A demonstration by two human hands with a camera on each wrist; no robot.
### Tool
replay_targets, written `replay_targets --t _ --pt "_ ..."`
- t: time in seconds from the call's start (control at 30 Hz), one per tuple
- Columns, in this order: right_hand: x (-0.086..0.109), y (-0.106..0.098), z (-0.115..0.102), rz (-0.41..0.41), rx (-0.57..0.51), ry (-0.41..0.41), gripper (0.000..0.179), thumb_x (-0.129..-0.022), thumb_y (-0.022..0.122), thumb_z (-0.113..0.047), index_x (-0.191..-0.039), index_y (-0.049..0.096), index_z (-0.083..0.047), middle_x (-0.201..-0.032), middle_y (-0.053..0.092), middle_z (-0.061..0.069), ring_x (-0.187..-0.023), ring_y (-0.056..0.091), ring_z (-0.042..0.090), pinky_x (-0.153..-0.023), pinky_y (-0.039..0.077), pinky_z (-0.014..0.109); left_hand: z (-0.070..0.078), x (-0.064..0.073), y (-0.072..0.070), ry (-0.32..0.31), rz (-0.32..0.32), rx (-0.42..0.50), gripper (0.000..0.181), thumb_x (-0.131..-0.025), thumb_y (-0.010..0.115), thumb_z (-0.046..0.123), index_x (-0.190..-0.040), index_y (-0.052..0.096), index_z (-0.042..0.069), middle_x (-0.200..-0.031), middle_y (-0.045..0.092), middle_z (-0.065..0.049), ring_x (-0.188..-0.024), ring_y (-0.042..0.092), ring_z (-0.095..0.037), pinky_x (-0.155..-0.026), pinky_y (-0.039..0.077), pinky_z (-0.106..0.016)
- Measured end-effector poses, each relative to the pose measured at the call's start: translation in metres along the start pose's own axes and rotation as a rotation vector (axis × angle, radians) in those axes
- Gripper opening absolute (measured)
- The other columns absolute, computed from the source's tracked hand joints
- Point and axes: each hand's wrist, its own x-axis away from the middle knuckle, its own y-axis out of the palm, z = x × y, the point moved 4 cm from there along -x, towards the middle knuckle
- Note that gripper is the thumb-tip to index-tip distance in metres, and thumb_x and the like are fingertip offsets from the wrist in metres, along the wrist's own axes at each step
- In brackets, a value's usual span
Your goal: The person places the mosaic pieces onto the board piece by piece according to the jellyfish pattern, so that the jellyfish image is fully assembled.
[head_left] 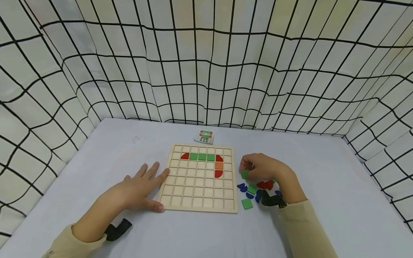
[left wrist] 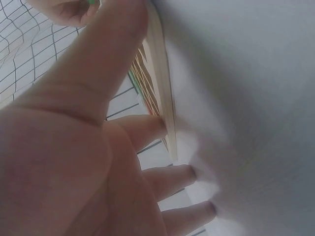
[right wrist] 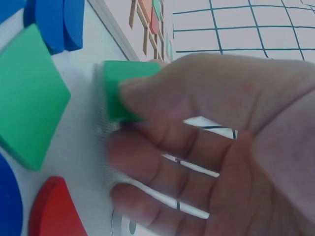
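Note:
My left hand point(head_left: 138, 191) lies with fingers spread at the left edge of a wooden grid board point(head_left: 188, 191); its thumb and index finger touch the edge. To the right of the board, my right hand point(head_left: 262, 167) pinches a green square tile point(right wrist: 118, 91) between thumb and fingers, close above the table. Set in the board are a row of green tiles point(head_left: 202, 157), a red quarter-round piece point(head_left: 185, 156) on the row's left, and, down the right side, a red piece point(head_left: 219, 158), an orange tile point(head_left: 219, 165) and another red piece point(head_left: 218, 173).
Loose pieces lie below my right hand: green squares point(head_left: 247, 204), blue half-rounds point(head_left: 250, 195) and red pieces point(head_left: 265, 185). A small picture card point(head_left: 205, 135) lies behind the board. Black netting over white cloth point(head_left: 206, 71) surrounds the table point(head_left: 129, 139).

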Motion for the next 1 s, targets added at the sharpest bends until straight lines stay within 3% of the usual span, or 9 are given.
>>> replay_targets --t 0.2,0.43,0.63,1.0 --pt "-0.005 -0.004 -0.005 0.088 -0.002 -0.062 0.020 -0.088 0.067 -0.008 -0.104 0.062 -0.018 -0.095 0.062 0.001 -0.090 0.056 0.020 -0.077 0.052 0.033 0.000 0.000 0.000 -0.004 -0.001 0.001 0.112 -0.072 0.073 0.069 -0.160 0.026 0.019 -0.164 0.012 -0.025 -0.146 0.009 -0.058 -0.094 0.020 -0.086" --pt "-0.011 -0.002 -0.013 0.167 -0.075 -0.176 0.016 -0.087 0.069 -0.007 -0.096 0.059 -0.017 -0.090 0.063 -0.002 -0.082 0.058 0.018 -0.075 0.051 0.031 0.000 -0.001 0.000 -0.011 -0.006 0.013 0.112 -0.072 0.073 0.069 -0.160 0.025 0.020 -0.165 0.011 -0.024 -0.147 0.008 -0.056 -0.095 0.019 -0.086" --pt "-0.017 0.007 -0.026 0.165 -0.161 -0.248 0.016 -0.088 0.069 -0.006 -0.095 0.059 -0.015 -0.091 0.064 -0.002 -0.080 0.059 0.017 -0.071 0.052 0.032 0.000 -0.001 0.001 -0.012 -0.004 0.007 0.112 -0.072 0.073 0.070 -0.160 0.025 0.020 -0.165 0.012 -0.024 -0.147 0.008 -0.056 -0.095 0.019 -0.086" --pt "-0.019 0.019 -0.044 0.209 -0.154 -0.287 0.012 -0.092 0.069 -0.007 -0.099 0.065 -0.016 -0.095 0.065 -0.004 -0.081 0.060 0.015 -0.073 0.052 0.030 0.001 0.000 0.000 -0.013 -0.002 0.012 0.111 -0.072 0.074 0.068 -0.160 0.025 0.020 -0.165 0.012 -0.024 -0.147 0.008 -0.056 -0.095 0.019 -0.086"
